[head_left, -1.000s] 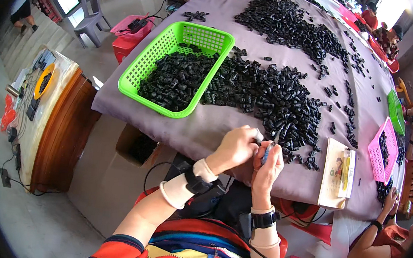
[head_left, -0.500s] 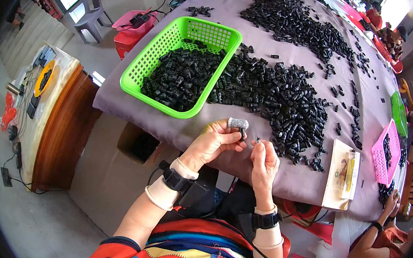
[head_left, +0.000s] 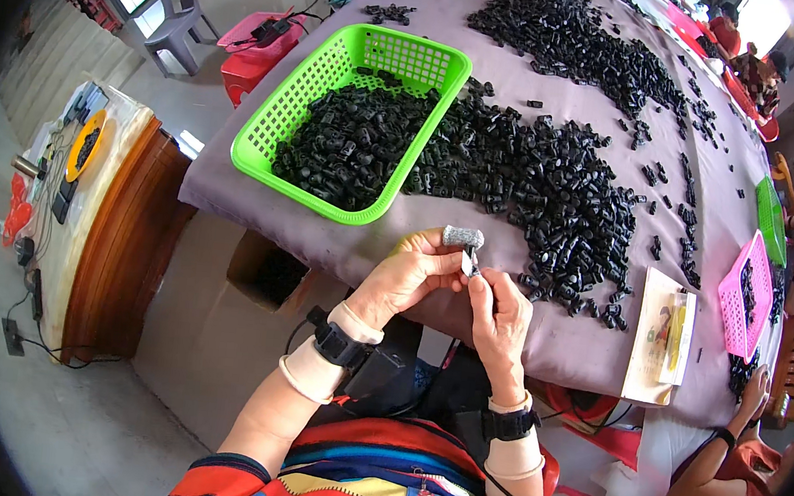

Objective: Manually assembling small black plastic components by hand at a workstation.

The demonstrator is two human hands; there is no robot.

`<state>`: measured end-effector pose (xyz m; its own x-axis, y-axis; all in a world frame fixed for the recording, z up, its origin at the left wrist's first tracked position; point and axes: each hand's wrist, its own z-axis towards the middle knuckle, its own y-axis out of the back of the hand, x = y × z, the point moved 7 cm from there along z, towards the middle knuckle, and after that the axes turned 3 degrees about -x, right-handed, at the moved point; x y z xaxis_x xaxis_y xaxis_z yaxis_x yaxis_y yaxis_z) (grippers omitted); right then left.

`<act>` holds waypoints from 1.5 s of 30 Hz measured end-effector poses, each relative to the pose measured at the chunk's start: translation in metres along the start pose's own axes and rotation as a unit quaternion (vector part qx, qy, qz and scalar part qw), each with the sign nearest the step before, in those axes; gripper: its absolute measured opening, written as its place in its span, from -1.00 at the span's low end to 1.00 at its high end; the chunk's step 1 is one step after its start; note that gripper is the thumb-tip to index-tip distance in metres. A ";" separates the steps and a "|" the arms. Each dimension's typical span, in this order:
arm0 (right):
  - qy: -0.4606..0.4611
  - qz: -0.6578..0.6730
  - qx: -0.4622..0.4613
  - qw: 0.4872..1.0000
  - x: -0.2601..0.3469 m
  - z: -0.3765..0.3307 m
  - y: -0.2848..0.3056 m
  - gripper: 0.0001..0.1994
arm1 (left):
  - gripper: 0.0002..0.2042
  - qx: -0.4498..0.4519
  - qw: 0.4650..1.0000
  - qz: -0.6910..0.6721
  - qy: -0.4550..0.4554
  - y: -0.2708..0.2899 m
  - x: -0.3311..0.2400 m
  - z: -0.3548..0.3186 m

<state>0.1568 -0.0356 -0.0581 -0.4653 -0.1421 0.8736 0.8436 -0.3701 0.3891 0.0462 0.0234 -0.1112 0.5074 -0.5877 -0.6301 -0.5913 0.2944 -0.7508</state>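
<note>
Currently, left fingers [head_left: 443, 264] pinch a small dark part [head_left: 473, 258] beside the right fingers [head_left: 481, 297], whose grip is unclear.

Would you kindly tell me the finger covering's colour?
The finger covering on the left hand is mottled grey, best seen in the head view.

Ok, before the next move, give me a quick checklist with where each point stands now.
1. Left hand pinching the small piece: ok.
2. Right hand close beside that piece: ok.
3. What the right hand grips, if anything: cannot tell; too small.
4. Grey finger cover on a left-hand finger: ok.
5. Green basket upright on the table: ok.
6. Table ahead of the hands free of loose items: not ok; a black pile lies there.
</note>
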 end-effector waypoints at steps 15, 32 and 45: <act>0.034 -0.038 -0.005 0.999 0.004 0.001 -0.003 -0.88 | -0.73 -0.011 1.000 0.000 0.018 -0.001 0.001 -0.001; 0.046 -0.068 -0.015 0.997 0.006 0.001 -0.007 -0.87 | -0.77 -0.015 1.000 0.014 0.011 0.002 0.001 -0.002; 0.039 -0.068 -0.027 0.997 0.006 0.001 -0.006 -0.89 | -0.78 -0.014 1.000 0.000 0.011 0.002 0.003 -0.002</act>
<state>0.1495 -0.0331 -0.0548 -0.5964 -0.1575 0.7871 0.7561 -0.4396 0.4849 0.0455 0.0203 -0.1142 0.4944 -0.6037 -0.6254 -0.6085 0.2734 -0.7450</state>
